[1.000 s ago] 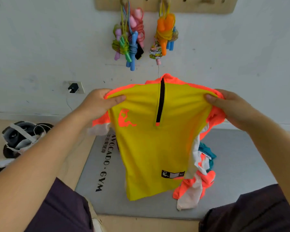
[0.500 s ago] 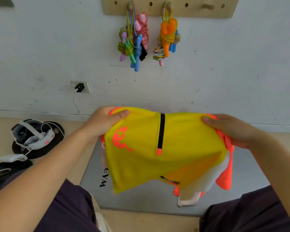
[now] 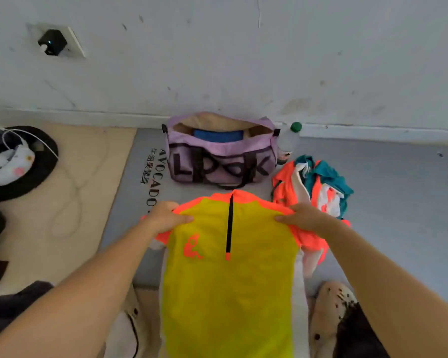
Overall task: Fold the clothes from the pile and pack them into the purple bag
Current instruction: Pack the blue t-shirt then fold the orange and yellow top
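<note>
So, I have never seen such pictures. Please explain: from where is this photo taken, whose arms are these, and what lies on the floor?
No machine here: a person wears a camera on the head, looking down at their own arms. The left hand and right hand each grip a shoulder of a yellow shirt with orange sleeves, spread out in front of them. Beyond it, on a grey mat, stands the open purple bag with something blue inside. Beside the bag lie a pile of clothes and a bottle with a green cap.
</note>
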`<state>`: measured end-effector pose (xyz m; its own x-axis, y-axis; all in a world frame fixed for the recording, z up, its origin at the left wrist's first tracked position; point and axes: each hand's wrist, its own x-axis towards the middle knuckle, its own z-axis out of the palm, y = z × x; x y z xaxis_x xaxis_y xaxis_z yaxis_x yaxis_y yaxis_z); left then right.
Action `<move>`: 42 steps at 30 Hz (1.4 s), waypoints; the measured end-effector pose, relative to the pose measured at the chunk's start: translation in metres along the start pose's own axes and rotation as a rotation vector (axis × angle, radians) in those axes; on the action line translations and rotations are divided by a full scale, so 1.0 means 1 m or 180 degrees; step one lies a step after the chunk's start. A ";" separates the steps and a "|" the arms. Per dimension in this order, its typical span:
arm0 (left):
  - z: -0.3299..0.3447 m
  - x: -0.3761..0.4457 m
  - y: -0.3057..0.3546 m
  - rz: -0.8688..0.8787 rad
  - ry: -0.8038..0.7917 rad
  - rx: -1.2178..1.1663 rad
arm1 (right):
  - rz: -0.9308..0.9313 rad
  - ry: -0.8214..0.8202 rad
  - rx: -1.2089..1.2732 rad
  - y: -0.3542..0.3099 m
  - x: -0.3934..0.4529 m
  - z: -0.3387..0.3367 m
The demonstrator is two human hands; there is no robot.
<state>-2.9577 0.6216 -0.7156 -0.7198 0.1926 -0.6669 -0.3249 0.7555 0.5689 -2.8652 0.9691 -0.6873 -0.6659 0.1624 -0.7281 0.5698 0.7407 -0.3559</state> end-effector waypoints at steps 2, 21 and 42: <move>0.030 0.022 -0.031 -0.0099 -0.0184 0.0304 | 0.0098 -0.0037 0.0150 0.020 0.026 0.035; 0.060 0.086 -0.055 0.0009 0.1790 0.0122 | -0.0255 0.2239 0.0562 0.020 0.106 0.072; 0.090 0.064 -0.134 -0.1367 0.1109 -0.1752 | 0.0632 0.1819 0.1473 0.101 0.098 0.126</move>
<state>-2.9053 0.5895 -0.8777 -0.5836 -0.3232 -0.7450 -0.8108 0.2822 0.5128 -2.8123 0.9783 -0.8685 -0.6038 0.6697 -0.4324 0.7649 0.3340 -0.5508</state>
